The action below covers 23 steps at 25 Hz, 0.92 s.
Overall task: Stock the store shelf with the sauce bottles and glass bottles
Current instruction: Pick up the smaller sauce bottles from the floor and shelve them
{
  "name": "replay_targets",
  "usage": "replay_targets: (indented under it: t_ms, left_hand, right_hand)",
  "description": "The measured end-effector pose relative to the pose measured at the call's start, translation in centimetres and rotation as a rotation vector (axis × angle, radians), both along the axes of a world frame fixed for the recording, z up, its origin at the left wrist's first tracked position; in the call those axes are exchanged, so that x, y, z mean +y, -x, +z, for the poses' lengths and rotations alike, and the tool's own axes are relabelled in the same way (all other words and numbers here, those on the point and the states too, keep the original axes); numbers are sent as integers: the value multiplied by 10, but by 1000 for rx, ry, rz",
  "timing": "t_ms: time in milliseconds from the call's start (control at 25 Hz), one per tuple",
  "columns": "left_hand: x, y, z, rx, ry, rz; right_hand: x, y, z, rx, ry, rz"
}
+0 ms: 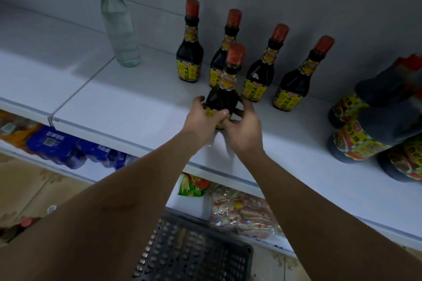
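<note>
1. Standing upright near the centre of the frame, a dark sauce bottle with a red cap sits on the white shelf, in front of a back row of four matching bottles. It looks like the start of a second row, set close to the shelf's front edge.
2. Both hands wrap its lower body, probably to steady it and turn the yellow label forward.
3. The left hand curls round the bottle's left side, thumb laid across the label.
4. The right hand cups the right side, fingers bent round the base.
5. A tall clear glass bottle stands alone at upper left, well apart from the sauces; it seems the glass is kept separate.
6. Larger dark sauce bottles crowd the right edge.
7. A black plastic crate waits at the bottom centre of the frame; I cannot tell what it holds.
</note>
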<state>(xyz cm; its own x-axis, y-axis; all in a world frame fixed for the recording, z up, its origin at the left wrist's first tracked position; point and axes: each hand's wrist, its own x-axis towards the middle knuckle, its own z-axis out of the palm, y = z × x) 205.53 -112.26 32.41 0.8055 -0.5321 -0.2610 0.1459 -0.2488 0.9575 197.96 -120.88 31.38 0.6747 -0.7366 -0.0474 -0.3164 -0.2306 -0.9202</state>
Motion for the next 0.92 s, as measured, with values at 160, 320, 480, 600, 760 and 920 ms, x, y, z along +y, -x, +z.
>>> replay_targets:
  t_ms: [160, 320, 480, 600, 760, 920]
  left_hand:
    - [25, -29, 3, -60, -18, 52]
    - [43, -63, 1, -75, -16, 85]
    - [46, -87, -4, -86, -24, 76]
    - [45, -98, -6, -85, -24, 101]
    - [47, -103, -5, -59, -41, 88]
    - [65, -88, 10, -24, -194, 37]
  right_hand:
    - [24, -40, 4, 40, 36, 29]
    - [40, -77, 7, 73, 73, 71]
    - [47, -102, 5, 84, 80, 55]
    - [50, -114, 1, 81, 70, 49]
    - [52, -121, 3, 60, 44, 46]
    - [57, -98, 21, 181, 52, 122]
